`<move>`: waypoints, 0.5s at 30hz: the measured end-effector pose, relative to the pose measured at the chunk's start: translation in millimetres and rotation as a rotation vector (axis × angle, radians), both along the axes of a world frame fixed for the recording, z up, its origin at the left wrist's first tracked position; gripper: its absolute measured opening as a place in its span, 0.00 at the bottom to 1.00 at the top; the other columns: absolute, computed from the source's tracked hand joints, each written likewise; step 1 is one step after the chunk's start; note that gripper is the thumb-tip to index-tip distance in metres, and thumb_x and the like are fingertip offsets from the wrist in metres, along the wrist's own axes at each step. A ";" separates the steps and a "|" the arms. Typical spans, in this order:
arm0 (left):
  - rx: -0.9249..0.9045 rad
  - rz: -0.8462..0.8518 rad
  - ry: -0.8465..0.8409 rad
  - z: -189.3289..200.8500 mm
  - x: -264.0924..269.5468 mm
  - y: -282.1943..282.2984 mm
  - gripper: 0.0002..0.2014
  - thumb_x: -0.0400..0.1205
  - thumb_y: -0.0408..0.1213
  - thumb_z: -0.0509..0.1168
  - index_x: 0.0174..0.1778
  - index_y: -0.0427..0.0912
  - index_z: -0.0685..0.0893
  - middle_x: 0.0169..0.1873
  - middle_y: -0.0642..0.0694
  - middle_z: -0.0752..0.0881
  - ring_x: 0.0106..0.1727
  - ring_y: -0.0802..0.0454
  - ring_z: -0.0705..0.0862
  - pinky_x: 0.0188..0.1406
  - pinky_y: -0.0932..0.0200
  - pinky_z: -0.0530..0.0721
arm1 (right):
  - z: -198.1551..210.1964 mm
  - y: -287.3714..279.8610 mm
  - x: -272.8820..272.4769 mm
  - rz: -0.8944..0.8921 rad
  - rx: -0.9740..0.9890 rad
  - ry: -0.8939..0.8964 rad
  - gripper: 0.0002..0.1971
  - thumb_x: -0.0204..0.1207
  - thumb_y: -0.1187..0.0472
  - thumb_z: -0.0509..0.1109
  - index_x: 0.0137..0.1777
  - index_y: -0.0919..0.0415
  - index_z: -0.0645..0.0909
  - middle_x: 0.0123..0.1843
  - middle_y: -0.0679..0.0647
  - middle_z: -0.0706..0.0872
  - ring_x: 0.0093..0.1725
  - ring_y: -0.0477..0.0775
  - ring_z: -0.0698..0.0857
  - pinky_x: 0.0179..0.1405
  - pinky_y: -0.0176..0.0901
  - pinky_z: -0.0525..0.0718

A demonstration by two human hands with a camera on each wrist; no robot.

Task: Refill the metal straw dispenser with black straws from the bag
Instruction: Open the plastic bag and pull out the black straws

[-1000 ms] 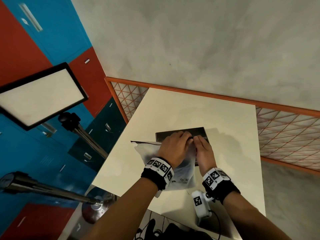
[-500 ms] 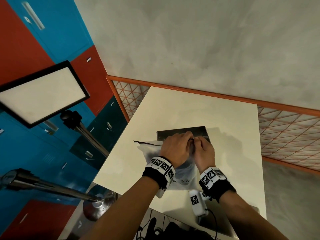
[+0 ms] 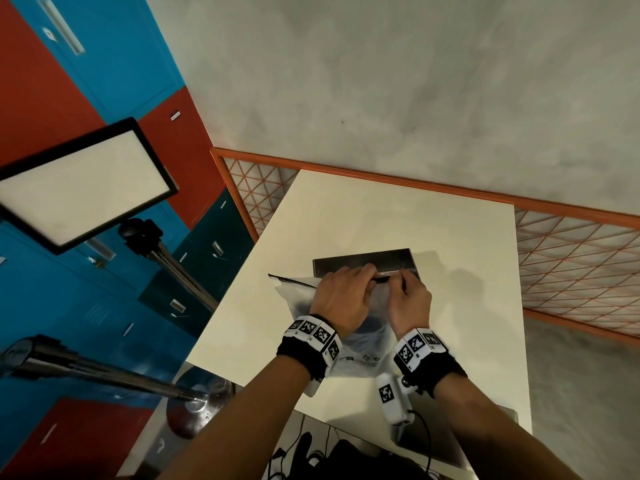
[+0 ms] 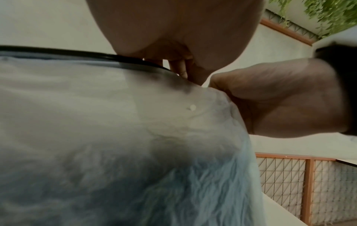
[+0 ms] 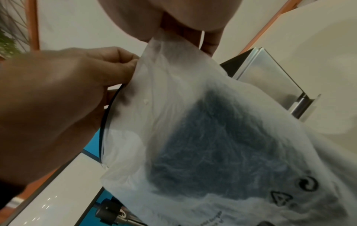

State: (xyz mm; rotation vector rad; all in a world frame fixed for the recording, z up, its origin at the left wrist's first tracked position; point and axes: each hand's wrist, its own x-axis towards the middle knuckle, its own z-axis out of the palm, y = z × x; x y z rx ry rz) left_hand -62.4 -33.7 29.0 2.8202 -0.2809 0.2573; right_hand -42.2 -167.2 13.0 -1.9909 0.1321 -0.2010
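A frosted plastic bag with a black zip strip along its top hangs between my hands over the white table. A dark mass of black straws shows through its lower part. My left hand pinches the bag's top edge at the zip strip. Close beside it my right hand pinches the same top edge. Just behind the hands the metal straw dispenser lies on the table, partly hidden by them.
An orange-framed mesh fence borders the table's far and right sides. To the left stand a light panel on a tripod, a metal stand and blue and red lockers. Black cables lie below the near edge.
The bag has been lifted a little and my two hands have drawn slightly apart along its top edge, with the black zip strip now showing between them.
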 end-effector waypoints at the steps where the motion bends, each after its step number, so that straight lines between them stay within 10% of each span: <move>1: 0.002 0.002 0.012 -1.4 -0.4 2.2 0.07 0.89 0.42 0.55 0.57 0.49 0.77 0.47 0.51 0.89 0.41 0.47 0.81 0.40 0.50 0.78 | 1.2 -1.0 -0.3 -0.001 0.008 0.006 0.15 0.81 0.68 0.60 0.31 0.64 0.74 0.26 0.52 0.77 0.26 0.48 0.74 0.25 0.30 0.69; 15: -0.005 0.040 -0.019 4.4 -15.0 26.2 0.06 0.88 0.41 0.58 0.58 0.52 0.76 0.49 0.53 0.90 0.43 0.45 0.80 0.39 0.52 0.74 | 2.7 -7.4 2.7 -0.025 -0.026 0.065 0.17 0.80 0.65 0.60 0.28 0.58 0.67 0.26 0.55 0.74 0.26 0.50 0.68 0.26 0.38 0.67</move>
